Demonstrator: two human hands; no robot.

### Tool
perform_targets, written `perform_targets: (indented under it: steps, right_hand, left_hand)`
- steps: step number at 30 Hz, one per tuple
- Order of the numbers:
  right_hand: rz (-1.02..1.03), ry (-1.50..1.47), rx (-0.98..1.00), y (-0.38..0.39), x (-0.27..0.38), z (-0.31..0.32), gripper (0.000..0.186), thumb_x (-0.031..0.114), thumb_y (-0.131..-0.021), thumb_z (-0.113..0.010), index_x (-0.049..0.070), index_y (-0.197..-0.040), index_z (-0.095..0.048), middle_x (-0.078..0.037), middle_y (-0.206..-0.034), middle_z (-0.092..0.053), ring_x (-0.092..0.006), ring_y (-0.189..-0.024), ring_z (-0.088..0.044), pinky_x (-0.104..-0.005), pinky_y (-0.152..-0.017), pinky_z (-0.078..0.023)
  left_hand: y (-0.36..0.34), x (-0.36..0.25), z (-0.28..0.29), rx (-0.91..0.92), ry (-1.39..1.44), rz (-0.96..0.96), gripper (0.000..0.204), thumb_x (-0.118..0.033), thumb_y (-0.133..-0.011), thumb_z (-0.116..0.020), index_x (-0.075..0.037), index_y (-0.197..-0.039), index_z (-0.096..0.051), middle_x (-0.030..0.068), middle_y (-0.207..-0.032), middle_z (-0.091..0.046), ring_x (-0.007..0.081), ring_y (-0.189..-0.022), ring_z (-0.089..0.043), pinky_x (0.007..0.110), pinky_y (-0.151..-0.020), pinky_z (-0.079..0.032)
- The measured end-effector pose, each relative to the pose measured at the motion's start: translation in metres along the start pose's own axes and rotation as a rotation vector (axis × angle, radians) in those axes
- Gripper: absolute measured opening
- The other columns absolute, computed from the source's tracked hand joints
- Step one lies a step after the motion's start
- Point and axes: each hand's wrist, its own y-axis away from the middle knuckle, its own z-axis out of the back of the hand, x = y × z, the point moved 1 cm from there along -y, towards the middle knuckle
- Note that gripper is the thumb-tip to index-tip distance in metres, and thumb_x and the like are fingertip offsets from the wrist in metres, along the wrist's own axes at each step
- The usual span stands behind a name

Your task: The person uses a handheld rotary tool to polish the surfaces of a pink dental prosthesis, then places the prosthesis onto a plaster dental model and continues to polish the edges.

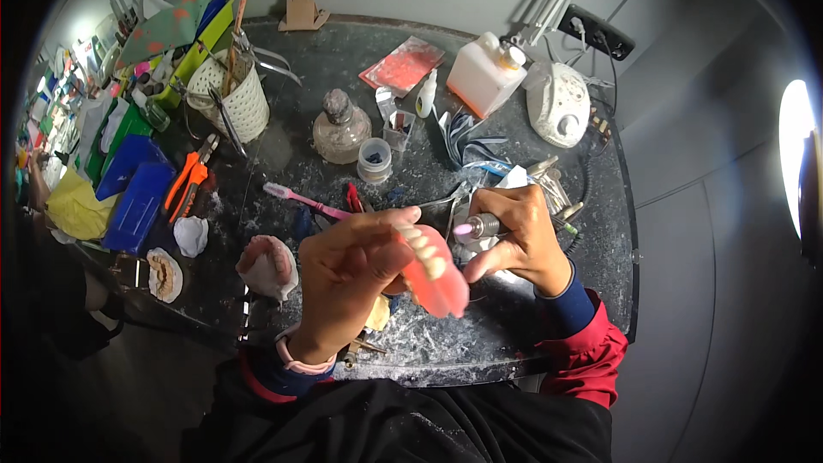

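My left hand (pixel 347 270) grips a pink denture (pixel 435 283) with a row of cream teeth, tilted toward the right. Just right of the denture, my right hand (pixel 525 236) is closed on a metal rotary handpiece (pixel 484 227) with a pale pink tip at its end, and my right thumb is close to the denture's edge. Behind my hands lie a pink toothbrush (pixel 309 204) and a red-handled tool (pixel 353 197). Left of my left hand sits a plaster cast with pink on it (pixel 267 267), and a smaller cast (pixel 165 274) lies further left.
The dark, powder-dusted bench (pixel 446 351) holds a pen basket (pixel 225 103), orange pliers (pixel 187 180), blue trays (pixel 137 206), a glass burner (pixel 341 133), a small cup (pixel 375 160), a jug (pixel 484 73), a white motor unit (pixel 557 103) and loose instruments. Clutter fills the left side.
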Motion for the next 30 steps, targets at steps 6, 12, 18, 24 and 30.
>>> perform_targets:
  steps: [6,12,18,24,30]
  right_hand:
    - [-0.29,0.272,-0.025,0.006,0.042,-0.003,0.047,0.045,-0.06,-0.078,0.002,-0.071,-0.061,-0.007,-0.054,-0.055,-0.0192,-0.045,-0.054,-0.0275,-0.044,-0.039]
    - [-0.218,0.29,-0.148,0.008,0.064,0.005,0.06,0.053,-0.066,-0.073,0.008,-0.05,-0.036,-0.005,-0.041,-0.039,-0.02,-0.031,-0.041,-0.0319,-0.033,-0.031]
    - [-0.282,0.44,-0.11,0.009,0.07,0.003,0.057,0.046,-0.059,-0.08,0.007,-0.052,-0.038,-0.003,-0.044,-0.037,-0.0178,-0.035,-0.046,-0.0291,-0.035,-0.033]
    - [-0.213,0.508,-0.127,0.006,0.066,0.001,0.056,0.045,-0.057,-0.08,0.007,-0.053,-0.039,-0.003,-0.046,-0.037,-0.0186,-0.035,-0.043,-0.0289,-0.036,-0.033]
    - [-0.03,0.577,-0.144,0.007,0.057,0.001,0.056,0.053,-0.057,-0.075,0.009,-0.055,-0.039,0.0,-0.049,-0.036,-0.0147,-0.035,-0.042,-0.0263,-0.035,-0.032]
  left_hand:
    - [-0.002,0.003,0.003,0.008,0.418,0.168,0.032,-0.006,-0.086,-0.057,0.002,-0.117,-0.051,0.0202,-0.097,-0.063,0.0247,-0.071,-0.066,0.032,-0.061,-0.057]
    - [0.004,0.006,0.002,0.099,0.571,0.29,0.042,-0.019,-0.086,-0.059,0.007,-0.116,-0.043,0.0198,-0.097,-0.061,0.0263,-0.068,-0.065,0.032,-0.058,-0.057]
    - [0.004,0.0,-0.002,-0.003,0.116,0.301,0.05,-0.028,-0.078,-0.067,0.005,-0.109,-0.046,0.0135,-0.089,-0.06,0.0224,-0.072,-0.063,0.031,-0.062,-0.055]
    - [0.004,0.001,-0.001,-0.073,-0.059,0.093,0.052,-0.03,-0.075,-0.072,0.004,-0.106,-0.049,0.0137,-0.081,-0.06,0.021,-0.065,-0.062,0.031,-0.051,-0.055]
    - [0.003,-0.004,0.001,0.101,-0.095,-0.18,0.029,-0.001,-0.077,-0.069,0.006,-0.103,-0.06,0.0138,-0.087,-0.064,0.014,-0.08,-0.062,0.023,-0.066,-0.047]
